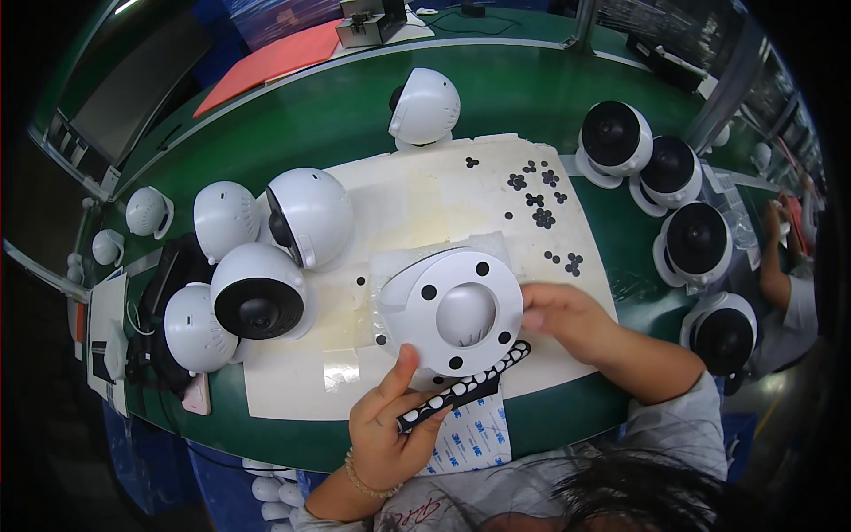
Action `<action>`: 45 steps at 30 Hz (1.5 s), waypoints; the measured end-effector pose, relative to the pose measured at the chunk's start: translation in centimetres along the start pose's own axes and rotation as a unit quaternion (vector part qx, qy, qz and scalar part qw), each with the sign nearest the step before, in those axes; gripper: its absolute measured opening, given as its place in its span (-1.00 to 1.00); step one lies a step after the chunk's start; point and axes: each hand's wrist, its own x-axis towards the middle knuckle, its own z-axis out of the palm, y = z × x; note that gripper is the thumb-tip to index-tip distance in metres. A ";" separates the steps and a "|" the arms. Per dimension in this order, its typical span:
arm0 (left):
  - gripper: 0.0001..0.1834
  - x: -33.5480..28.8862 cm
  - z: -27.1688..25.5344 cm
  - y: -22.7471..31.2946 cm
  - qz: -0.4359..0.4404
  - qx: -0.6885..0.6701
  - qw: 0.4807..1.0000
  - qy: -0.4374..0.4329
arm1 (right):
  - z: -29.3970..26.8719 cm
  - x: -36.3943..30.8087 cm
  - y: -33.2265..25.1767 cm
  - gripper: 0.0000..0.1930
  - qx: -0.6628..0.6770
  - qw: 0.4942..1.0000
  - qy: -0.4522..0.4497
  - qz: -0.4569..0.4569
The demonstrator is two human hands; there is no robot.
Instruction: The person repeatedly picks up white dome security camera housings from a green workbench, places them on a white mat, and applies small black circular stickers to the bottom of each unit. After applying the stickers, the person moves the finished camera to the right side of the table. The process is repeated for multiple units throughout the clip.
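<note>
A white dome-shaped camera lies on clear bubble wrap (386,266), its round base ring (408,324) facing up. Several black round pads dot the ring around its central opening. My left hand (390,421) closes on a black strip (474,384) with rows of white circles, held along the ring's near edge; its thumb points up beside the ring. At the ring's right edge, my right hand (572,324) has its fingertips on the rim, slightly blurred. Under the strip shows a printed white backing sheet (474,434).
White cameras with black fronts stand left (257,301), right (698,244) and far (425,106) on the green table (355,133). Loose black pads (543,217) lie on the cream board (425,191). A metal box (368,25) is at the back. Another person's arm (776,257) shows far right.
</note>
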 end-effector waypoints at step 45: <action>-0.56 0.5 -1.0 0.5 0.026 0.006 0.996 -0.083 | -10.0 19.0 -3.0 -0.60 -0.667 0.665 0.301 -0.149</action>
